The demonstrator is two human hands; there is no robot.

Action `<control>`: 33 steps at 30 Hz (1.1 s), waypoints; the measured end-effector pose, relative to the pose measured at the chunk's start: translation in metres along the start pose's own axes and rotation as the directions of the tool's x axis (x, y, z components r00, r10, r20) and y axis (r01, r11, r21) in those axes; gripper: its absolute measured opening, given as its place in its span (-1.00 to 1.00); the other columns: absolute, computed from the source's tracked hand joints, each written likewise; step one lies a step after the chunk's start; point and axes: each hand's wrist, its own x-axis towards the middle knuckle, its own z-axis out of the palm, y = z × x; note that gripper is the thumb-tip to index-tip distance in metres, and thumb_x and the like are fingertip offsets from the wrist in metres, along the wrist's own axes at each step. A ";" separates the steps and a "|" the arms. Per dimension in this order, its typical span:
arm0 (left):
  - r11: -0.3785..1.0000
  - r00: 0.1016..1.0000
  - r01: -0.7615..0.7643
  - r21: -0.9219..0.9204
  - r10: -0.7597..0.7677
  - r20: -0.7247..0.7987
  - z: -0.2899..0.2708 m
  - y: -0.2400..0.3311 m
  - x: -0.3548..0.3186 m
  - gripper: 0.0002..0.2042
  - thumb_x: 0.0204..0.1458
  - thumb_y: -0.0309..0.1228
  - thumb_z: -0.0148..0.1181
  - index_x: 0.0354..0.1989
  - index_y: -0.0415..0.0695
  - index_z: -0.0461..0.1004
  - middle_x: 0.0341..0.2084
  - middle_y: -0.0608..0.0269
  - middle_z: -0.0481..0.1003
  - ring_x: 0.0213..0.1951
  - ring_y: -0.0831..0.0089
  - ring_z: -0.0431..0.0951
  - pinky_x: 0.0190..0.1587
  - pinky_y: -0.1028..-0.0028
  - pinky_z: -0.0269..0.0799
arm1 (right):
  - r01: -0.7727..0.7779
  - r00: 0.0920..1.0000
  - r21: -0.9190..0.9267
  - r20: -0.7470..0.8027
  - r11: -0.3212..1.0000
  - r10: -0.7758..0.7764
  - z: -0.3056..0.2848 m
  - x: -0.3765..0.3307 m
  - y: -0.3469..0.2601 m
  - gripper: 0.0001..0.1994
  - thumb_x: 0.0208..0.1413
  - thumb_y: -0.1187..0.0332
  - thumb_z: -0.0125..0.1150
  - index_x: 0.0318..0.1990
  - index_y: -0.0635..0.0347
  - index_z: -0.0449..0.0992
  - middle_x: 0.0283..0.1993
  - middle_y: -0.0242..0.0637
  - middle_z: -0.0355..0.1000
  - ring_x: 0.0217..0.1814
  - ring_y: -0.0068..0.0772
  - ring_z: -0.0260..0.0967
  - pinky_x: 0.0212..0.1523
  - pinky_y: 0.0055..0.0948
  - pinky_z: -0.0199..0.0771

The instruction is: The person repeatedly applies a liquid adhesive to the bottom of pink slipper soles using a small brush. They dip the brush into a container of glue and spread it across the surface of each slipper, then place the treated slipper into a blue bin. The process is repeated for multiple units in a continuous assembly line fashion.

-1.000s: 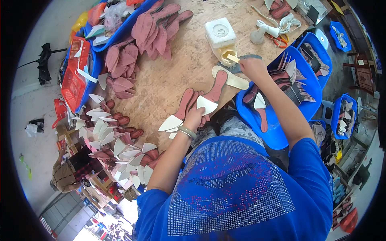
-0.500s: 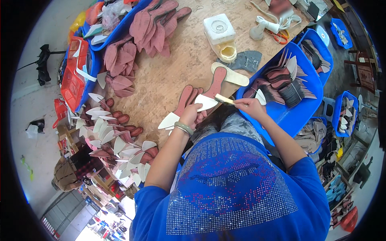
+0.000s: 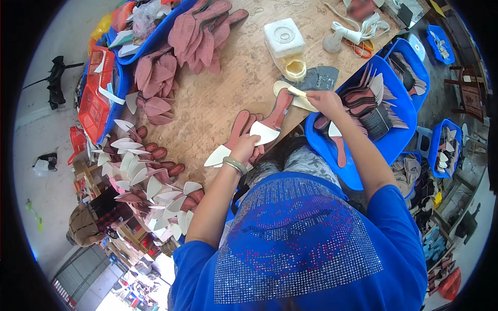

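At the table's near edge, my left hand (image 3: 247, 149) grips a maroon insole (image 3: 280, 110) by its white end piece (image 3: 264, 133). The insole's narrow end points away from me, toward a cream sole-shaped piece (image 3: 306, 103). My right hand (image 3: 326, 103) is closed on a small brush (image 3: 297, 92) with a pale handle. Its tip reaches the insole's far end; whether it touches is too small to tell. Left of the held piece, other maroon insoles (image 3: 238, 126) lie partly overlapped, one with a white end.
A white plastic container (image 3: 283, 39) with a yellowed opening stands on the table beyond my hands. Blue bins (image 3: 353, 173) of stacked insoles sit at the right. Maroon piles (image 3: 199, 36) and white-tipped insoles (image 3: 136, 168) line the left. Orange-handled scissors (image 3: 366, 48) and white cord lie far right.
My right hand has moved up and away with the brush, from beside the white end piece to the insole's far end. The left hand barely shifts; the insole tilts slightly.
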 end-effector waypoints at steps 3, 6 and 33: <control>0.999 1.000 -0.028 0.019 0.029 -0.009 0.007 0.006 -0.004 -0.75 0.09 -0.38 -0.07 -0.58 -0.19 0.39 -0.74 0.27 0.39 -0.76 0.60 0.23 -0.70 0.55 0.10 | 0.069 0.998 -0.077 -0.001 0.995 -0.069 0.004 0.016 -0.008 -0.77 0.01 0.13 0.11 -0.30 -0.08 0.64 -0.44 -0.18 0.52 -0.42 -0.12 0.49 -0.33 -0.20 0.50; 0.999 1.000 -0.024 0.041 0.024 -0.012 0.008 0.005 -0.006 -0.74 0.08 -0.38 -0.07 -0.62 -0.19 0.39 -0.75 0.27 0.39 -0.76 0.60 0.23 -0.69 0.56 0.12 | 0.152 0.988 -0.062 0.004 0.986 -0.152 0.009 0.017 -0.022 -0.79 0.01 0.15 0.11 -0.31 -0.09 0.64 -0.45 -0.19 0.52 -0.44 -0.12 0.48 -0.36 -0.19 0.49; 0.992 0.988 -0.125 -0.035 0.121 -0.098 0.021 -0.003 -0.009 -0.73 0.10 -0.34 -0.08 -0.58 -0.19 0.39 -0.77 0.29 0.36 -0.80 0.59 0.21 -0.77 0.51 0.04 | 0.074 0.997 0.003 -0.002 0.997 -0.074 0.017 -0.012 -0.040 -0.79 0.00 0.13 0.15 -0.29 -0.10 0.64 -0.43 -0.22 0.53 -0.42 -0.19 0.50 -0.35 -0.24 0.50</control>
